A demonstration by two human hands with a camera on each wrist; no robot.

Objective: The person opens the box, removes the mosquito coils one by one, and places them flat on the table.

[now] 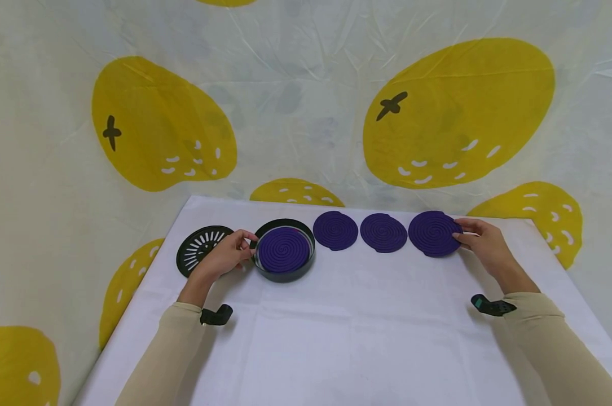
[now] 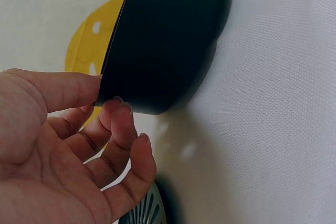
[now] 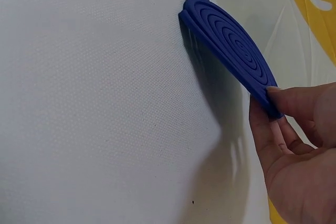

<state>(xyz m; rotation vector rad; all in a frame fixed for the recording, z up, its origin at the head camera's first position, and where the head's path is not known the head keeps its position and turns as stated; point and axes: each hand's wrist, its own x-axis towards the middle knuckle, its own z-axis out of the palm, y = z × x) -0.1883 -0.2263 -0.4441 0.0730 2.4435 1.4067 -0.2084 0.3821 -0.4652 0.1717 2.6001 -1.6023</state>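
Observation:
My left hand [image 1: 223,256] pinches the left rim of a dark round container [image 1: 284,277], thumb at the rim and fingertips against the wall in the left wrist view. Inside the container lies a purple spiral-grooved round coaster [image 1: 284,250]. My right hand [image 1: 485,242] pinches the right edge of another purple spiral coaster [image 1: 434,233], thumb on top and fingers below. In the right wrist view this held coaster [image 3: 236,45] tilts, its gripped side raised off the cloth. Whether the container is lifted, I cannot tell.
Between the container and the held coaster, two more purple coasters, one [image 1: 335,230] beside the other [image 1: 383,232], lie in a row. A dark slotted round lid [image 1: 191,254] lies at the left, partly behind my left hand. A white cloth [image 1: 346,338] covers the table; a patterned curtain [image 1: 300,141] hangs behind.

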